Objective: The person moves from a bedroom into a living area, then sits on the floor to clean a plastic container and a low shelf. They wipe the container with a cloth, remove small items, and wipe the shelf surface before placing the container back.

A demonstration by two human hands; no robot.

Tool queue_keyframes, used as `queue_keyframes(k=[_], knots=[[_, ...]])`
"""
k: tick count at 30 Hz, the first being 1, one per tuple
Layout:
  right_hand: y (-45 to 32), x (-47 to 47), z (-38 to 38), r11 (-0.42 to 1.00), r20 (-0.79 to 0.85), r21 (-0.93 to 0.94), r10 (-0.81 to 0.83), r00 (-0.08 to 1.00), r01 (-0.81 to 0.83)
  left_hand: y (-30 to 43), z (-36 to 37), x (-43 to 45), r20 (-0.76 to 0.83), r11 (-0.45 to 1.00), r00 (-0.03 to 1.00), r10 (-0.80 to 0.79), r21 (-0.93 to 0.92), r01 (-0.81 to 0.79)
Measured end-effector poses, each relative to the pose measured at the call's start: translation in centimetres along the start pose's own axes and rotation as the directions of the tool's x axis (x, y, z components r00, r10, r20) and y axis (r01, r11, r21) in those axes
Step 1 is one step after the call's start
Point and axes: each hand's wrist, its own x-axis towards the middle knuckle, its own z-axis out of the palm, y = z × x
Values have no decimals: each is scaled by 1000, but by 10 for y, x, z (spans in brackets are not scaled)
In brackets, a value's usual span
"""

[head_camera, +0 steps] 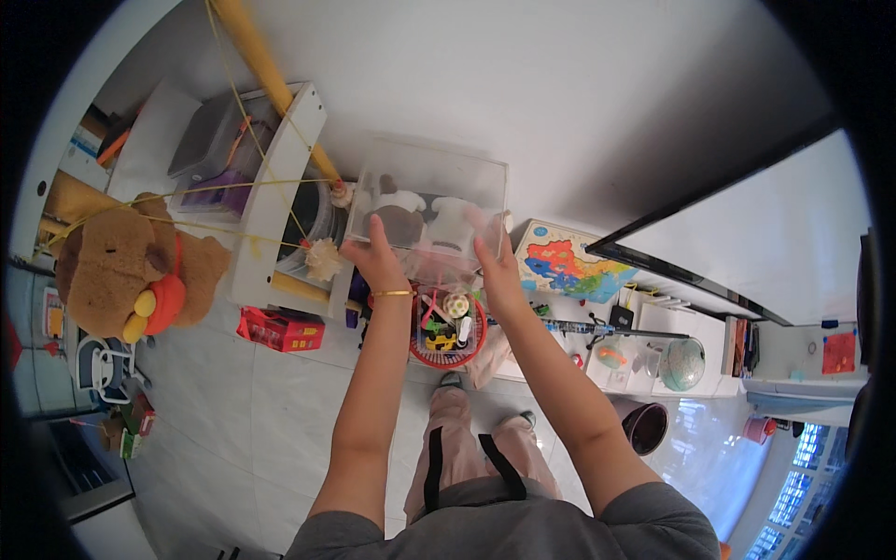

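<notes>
Both my hands hold a clear plastic box out in front of me, near the white wall. My left hand grips its near left corner, thumb up along the side. On the near right side is my right hand, some fingers seen blurred through the plastic. White and brown plush toys show through the box; whether they sit inside or behind it I cannot tell. Below stands a red plastic basket with a patterned ball and a yellow toy vehicle among other toys.
A white shelf unit with yellow poles stands at left, a brown plush capybara hanging beside it. A red box is on the floor. To the right are a map puzzle, a globe, a large screen and a dark bin.
</notes>
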Motion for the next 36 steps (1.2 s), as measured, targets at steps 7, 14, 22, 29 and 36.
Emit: queue_keyframes(k=[7, 14, 22, 29, 36], knots=[[-26, -54, -32, 993, -39, 56, 101, 994, -99, 19, -11, -75, 33, 993, 996, -79, -84, 82], [-31, -122, -63, 975, -112, 106, 207, 972, -195, 21, -27, -141, 64, 995, 995, -80, -57, 84], [-20, -185, -97, 954, -164, 142, 284, 945, -263, 14, -55, -206, 89, 991, 987, -135, 35, 133], [-13, -246, -155, 938, -148, 175, 327, 933, -301, -9, -68, -279, 115, 983, 977, -178, 76, 170], [-5, -321, -256, 981, -334, 89, 192, 923, -172, -47, -51, -395, 196, 951, 936, -293, 165, 263]])
